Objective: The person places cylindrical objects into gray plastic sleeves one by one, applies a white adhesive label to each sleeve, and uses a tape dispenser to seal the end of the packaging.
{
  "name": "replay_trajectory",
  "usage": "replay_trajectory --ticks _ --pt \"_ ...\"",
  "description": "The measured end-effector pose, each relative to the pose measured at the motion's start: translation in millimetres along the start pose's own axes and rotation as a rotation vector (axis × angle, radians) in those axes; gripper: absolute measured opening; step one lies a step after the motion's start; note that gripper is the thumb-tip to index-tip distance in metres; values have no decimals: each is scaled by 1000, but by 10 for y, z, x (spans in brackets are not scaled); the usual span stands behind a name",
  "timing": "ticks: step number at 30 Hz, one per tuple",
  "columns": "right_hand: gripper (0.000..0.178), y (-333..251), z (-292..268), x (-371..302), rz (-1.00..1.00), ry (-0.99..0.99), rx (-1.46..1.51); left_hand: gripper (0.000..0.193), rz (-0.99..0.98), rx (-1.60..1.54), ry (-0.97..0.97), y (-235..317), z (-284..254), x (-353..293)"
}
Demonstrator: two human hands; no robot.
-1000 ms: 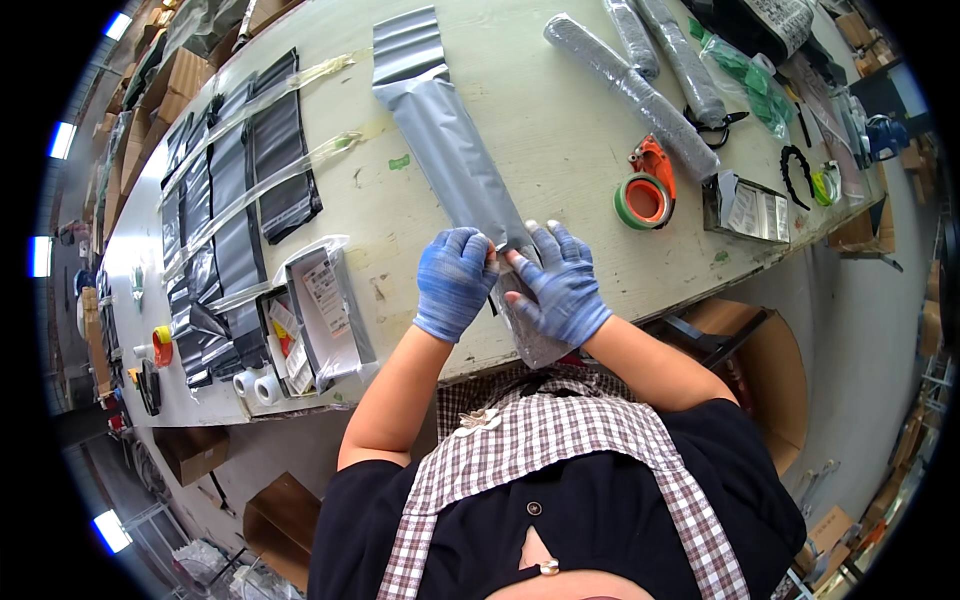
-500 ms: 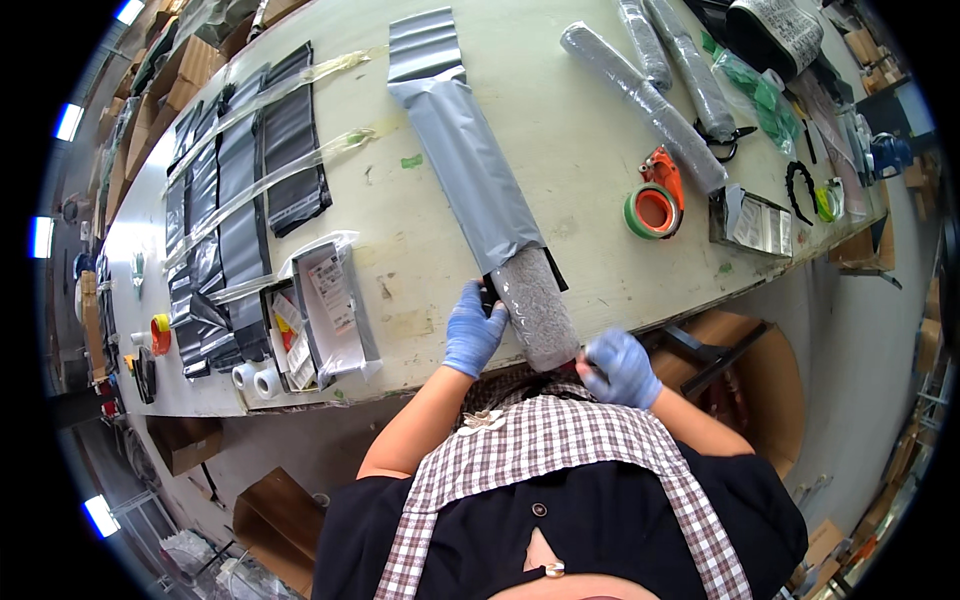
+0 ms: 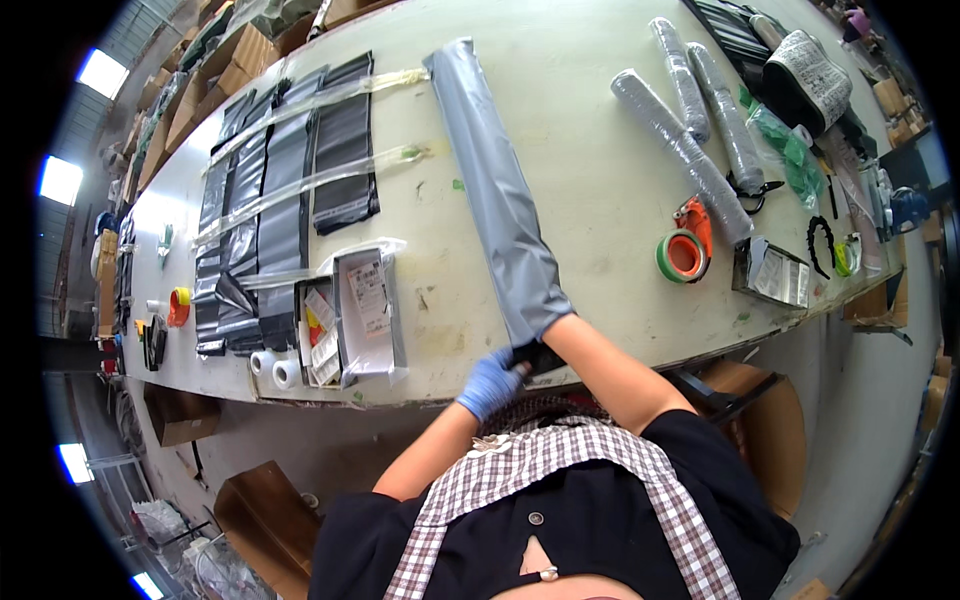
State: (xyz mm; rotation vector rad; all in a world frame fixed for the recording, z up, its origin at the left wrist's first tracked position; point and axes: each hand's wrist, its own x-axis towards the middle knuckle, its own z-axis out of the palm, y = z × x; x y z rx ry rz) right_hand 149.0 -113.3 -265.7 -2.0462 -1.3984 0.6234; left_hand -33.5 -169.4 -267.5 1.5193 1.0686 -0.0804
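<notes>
A long grey plastic mailing bag (image 3: 495, 190) stretches from the table's front edge toward its far side. Its mouth, with a black inner lip (image 3: 540, 360), faces me. At that mouth my left hand (image 3: 490, 385), in a blue glove, is closed on the black lip. My right forearm (image 3: 610, 365) reaches into the bag from the right, so my right hand and its fingers are hidden inside. The bubble-wrapped roll from before is out of sight, and the bag looks filled along its length.
Several grey and black bags (image 3: 285, 190) lie at left under clear tape strips. Near them stand an open box (image 3: 370, 310) and small white rolls (image 3: 286, 374). At right are wrapped rolls (image 3: 680, 150), an orange tape dispenser (image 3: 690, 245) and a metal tin (image 3: 775, 275).
The wrapped roll, which stuck out of the bag's mouth, has gone from view. My right hand has moved left and forward into the bag. My left hand has shifted nearer to me.
</notes>
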Motion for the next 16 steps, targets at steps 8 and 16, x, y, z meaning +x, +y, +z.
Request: replay_trajectory --ticks 8,16 --pt "41 465 185 -1265 -333 18 -267 22 -11 -180 162 -280 54 -304" --pt "27 68 -164 -1615 -371 -63 97 30 70 -256 43 -261 51 -456"
